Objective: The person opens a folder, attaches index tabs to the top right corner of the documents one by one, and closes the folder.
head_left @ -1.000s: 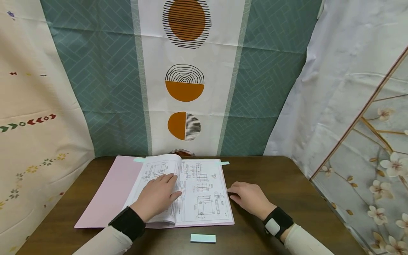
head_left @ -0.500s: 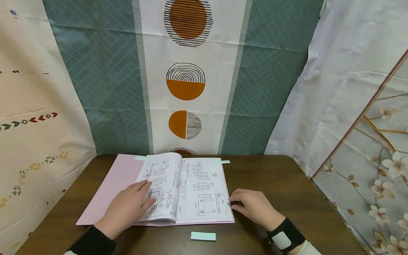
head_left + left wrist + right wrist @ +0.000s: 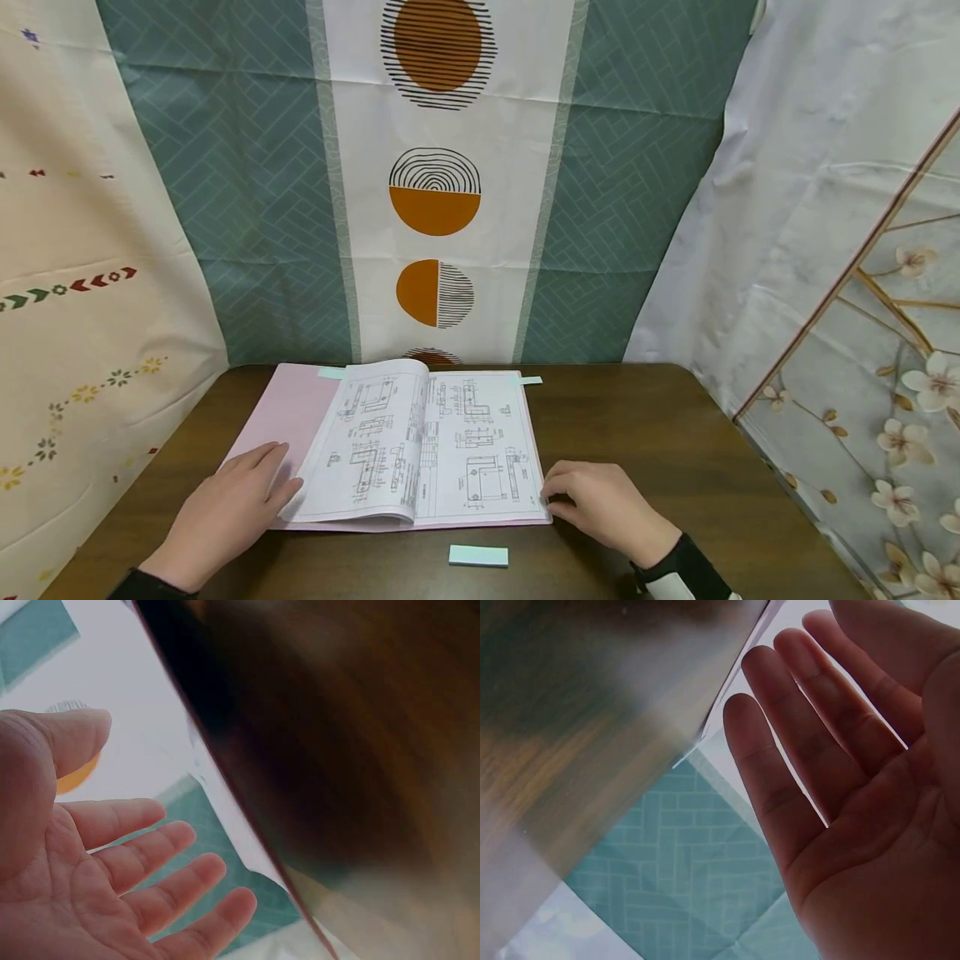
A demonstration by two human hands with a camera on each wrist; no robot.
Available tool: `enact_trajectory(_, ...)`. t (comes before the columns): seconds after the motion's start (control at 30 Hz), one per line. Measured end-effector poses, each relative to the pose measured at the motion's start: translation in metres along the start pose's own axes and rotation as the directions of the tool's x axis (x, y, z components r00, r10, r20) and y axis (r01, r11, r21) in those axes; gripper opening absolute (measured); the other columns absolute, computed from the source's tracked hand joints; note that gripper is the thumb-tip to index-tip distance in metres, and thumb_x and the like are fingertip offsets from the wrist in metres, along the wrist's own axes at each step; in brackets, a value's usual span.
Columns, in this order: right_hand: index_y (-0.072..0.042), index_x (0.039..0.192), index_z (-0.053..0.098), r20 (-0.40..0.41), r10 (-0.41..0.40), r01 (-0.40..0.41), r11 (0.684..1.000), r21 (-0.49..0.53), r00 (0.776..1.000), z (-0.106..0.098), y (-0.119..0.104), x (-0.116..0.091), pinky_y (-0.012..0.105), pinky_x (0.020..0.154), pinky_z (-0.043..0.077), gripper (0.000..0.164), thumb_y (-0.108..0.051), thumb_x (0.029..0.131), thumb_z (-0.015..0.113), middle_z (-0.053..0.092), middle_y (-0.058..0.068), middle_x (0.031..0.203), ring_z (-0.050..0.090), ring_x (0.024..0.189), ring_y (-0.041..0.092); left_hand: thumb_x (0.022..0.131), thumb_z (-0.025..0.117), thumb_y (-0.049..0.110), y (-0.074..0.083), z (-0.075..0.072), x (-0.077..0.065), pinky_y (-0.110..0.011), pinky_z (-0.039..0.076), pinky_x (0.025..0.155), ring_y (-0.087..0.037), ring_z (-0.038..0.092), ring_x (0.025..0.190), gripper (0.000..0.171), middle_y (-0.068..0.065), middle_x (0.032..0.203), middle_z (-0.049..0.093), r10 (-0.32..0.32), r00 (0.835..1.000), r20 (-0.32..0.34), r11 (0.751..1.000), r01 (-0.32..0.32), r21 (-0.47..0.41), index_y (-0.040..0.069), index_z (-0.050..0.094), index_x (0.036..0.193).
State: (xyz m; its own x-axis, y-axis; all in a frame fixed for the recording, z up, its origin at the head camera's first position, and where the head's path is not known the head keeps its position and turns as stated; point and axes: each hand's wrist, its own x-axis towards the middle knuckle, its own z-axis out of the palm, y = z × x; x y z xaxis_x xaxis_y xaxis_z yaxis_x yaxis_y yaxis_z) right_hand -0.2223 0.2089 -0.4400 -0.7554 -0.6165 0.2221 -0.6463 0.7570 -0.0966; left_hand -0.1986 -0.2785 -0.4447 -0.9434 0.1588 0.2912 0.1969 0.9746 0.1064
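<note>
An open pink-covered folder (image 3: pixel 296 412) lies on the table with its pages of technical line drawings spread. The left-hand pages (image 3: pixel 360 467) arch up near the spine, while the right-hand page (image 3: pixel 480 450) lies flat. My left hand (image 3: pixel 225 512) is over the lower left of the pink cover, fingers loosely spread and nothing in them; its palm shows in the left wrist view. At the lower right corner of the folder is my right hand (image 3: pixel 603 508), its fingertips at the page edge. In the right wrist view the fingers (image 3: pixel 795 750) are extended and hold nothing.
A small light-green sticky-note pad (image 3: pixel 478 556) lies in front of the folder on the brown table (image 3: pixel 630 417). Green tabs stick out at the top left (image 3: pixel 331 372) and top right (image 3: pixel 532 380). Patterned cloth (image 3: pixel 435 208) hangs behind.
My left hand has moved off the left-hand page, left and toward me, onto the pink cover. My right hand has slid down the folder's right edge to its lower corner.
</note>
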Motion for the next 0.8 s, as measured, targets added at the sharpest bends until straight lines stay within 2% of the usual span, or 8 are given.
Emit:
enact_trajectory(0.3, -0.028, 0.091, 0.076, 0.019, -0.01, 0.01, 1.0, 0.003, 1.0, 0.004, -0.001, -0.002, 0.024, 0.07, 0.049, 0.011, -0.026, 0.081, 0.081, 0.063, -0.019, 0.095, 0.056, 0.078, -0.002, 0.09, 0.068, 0.043, -0.035, -0.002, -0.003, -0.066, 0.04, 0.09, -0.051, 0.052, 0.114, 0.062, -0.033, 0.127, 0.056, -0.124, 0.987, 0.103, 0.992, 0.124, 0.01, -0.006, 0.059, 0.127)
enact_trajectory(0.53, -0.029, 0.091, 0.077, 0.043, 0.006, -0.006, 1.0, -0.008, 0.999, 0.002, -0.003, -0.003, 0.025, 0.07, 0.049, 0.01, -0.028, 0.082, 0.081, 0.063, -0.018, 0.094, 0.054, 0.076, 0.0, 0.092, 0.064, 0.051, -0.055, 0.001, 0.001, -0.068, 0.038, 0.089, -0.055, 0.05, 0.111, 0.072, -0.039, 0.126, 0.052, -0.201, 0.962, 0.185, 0.976, 0.212, -0.04, -0.012, 0.056, 0.126)
enact_trajectory(0.67, -0.029, 0.09, 0.077, 0.037, 0.003, -0.002, 1.0, -0.017, 0.999, 0.002, -0.004, -0.003, 0.025, 0.068, 0.048, 0.011, -0.026, 0.081, 0.081, 0.063, -0.018, 0.093, 0.053, 0.074, 0.0, 0.093, 0.061, 0.05, -0.062, 0.003, 0.003, -0.067, 0.039, 0.09, -0.055, 0.049, 0.113, 0.072, -0.039, 0.126, 0.052, -0.209, 0.953, 0.218, 0.971, 0.229, -0.073, -0.014, 0.055, 0.126)
enact_trajectory(0.8, -0.028, 0.089, 0.078, 0.026, -0.005, 0.006, 1.0, -0.025, 1.0, 0.002, -0.004, -0.004, 0.025, 0.067, 0.048, 0.011, -0.025, 0.08, 0.082, 0.063, -0.018, 0.092, 0.053, 0.073, 0.0, 0.095, 0.06, 0.045, -0.068, 0.003, 0.004, -0.066, 0.039, 0.091, -0.054, 0.049, 0.115, 0.067, -0.039, 0.125, 0.053, -0.187, 0.962, 0.2, 0.969, 0.213, -0.122, -0.015, 0.056, 0.125)
